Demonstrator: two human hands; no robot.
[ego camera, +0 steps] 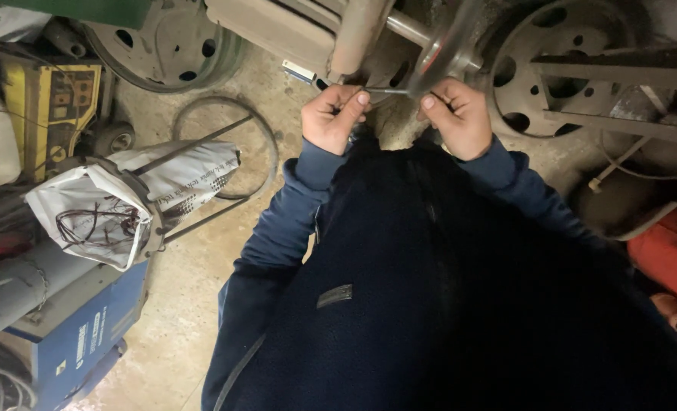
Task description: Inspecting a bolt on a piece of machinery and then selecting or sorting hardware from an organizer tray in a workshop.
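Note:
My left hand (334, 118) and my right hand (454, 116) are raised in front of my dark blue jacket, both closed on a thin dark metal rod (388, 91) that runs between them. My thumbs press on its ends. Just above the hands hangs a blurred round metal disc on a shaft (446, 47) beside a beige tube (356, 34). How the rod joins the disc is hidden by blur.
Steel wheel rims (167, 46) (540, 72) lie on the concrete floor. A metal ring (228, 148) lies left of my arm. A blue machine (72, 339) with a white sack (118, 202) on it stands at left, a yellow device (49, 103) behind, a red container (673, 247) at right.

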